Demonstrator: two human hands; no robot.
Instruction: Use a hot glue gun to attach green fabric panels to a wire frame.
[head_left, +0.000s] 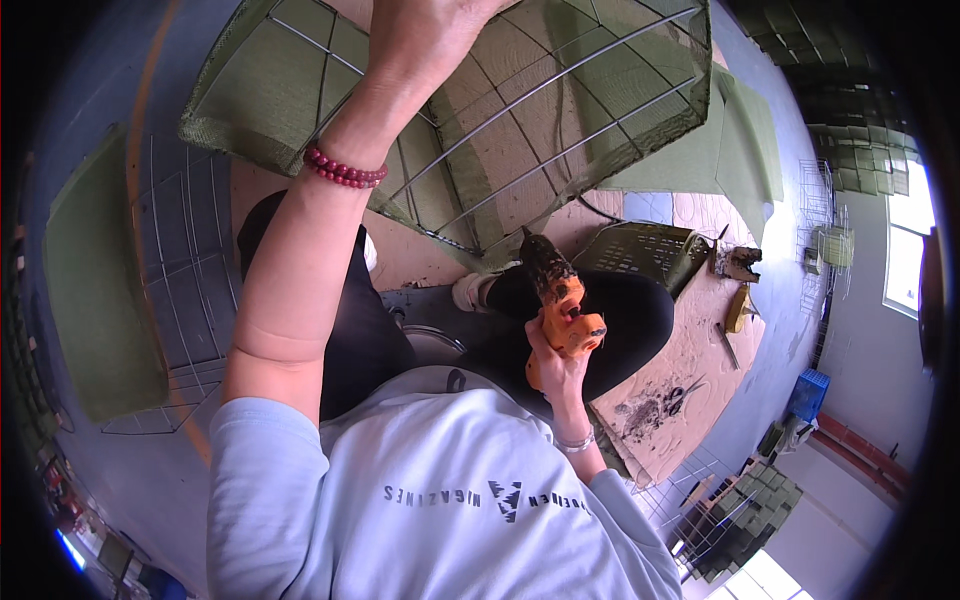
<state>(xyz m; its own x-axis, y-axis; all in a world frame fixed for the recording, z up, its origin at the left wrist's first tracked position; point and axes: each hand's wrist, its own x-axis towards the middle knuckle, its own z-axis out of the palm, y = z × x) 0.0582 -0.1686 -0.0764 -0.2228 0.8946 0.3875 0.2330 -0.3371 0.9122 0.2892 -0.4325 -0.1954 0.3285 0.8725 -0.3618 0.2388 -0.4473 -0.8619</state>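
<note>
My left arm reaches up across a wire-framed cage [560, 100] wrapped in green mesh fabric. My left hand [430, 25] is over its far part; the picture's upper edge cuts off its fingers, so its grip does not show. Against my right thigh, my right hand [555, 365] is closed round the grip of an orange gun-shaped tool [572, 325]. The tool's dark, dirty tapered nozzle points up toward the cage's lower edge, apart from it. The cage is tilted in front of my knees.
On my right, a cardboard sheet [655, 435] carries scissors [683, 397], dark scraps and a rod. A dark green perforated crate [640, 250] stands by my right knee. Another green mesh panel [100, 290] and bare wire frames [190, 260] lie at left. Stacked green pieces [745, 520] are at lower right.
</note>
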